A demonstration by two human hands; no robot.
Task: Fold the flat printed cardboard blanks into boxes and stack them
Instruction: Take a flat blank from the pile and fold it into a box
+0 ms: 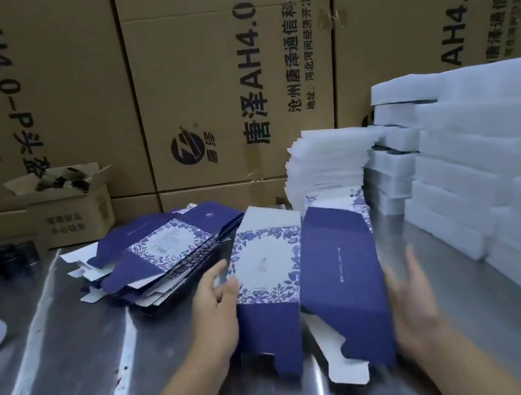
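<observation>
Cardboard blank (341, 287), half-raised into a box, sits between a gripping left hand (218, 309) and an open, flat-fingered right hand (410, 303); pile of flat blanks (159, 260) on the worktop (73, 369) awaits folding.

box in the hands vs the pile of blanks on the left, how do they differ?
The box is opened into a sleeve, floral face and plain blue side showing; the pile of blanks lies flat. The box sits between the left hand and right hand; the pile lies to its left, in neither hand. Both carry the same blue floral print.
</observation>
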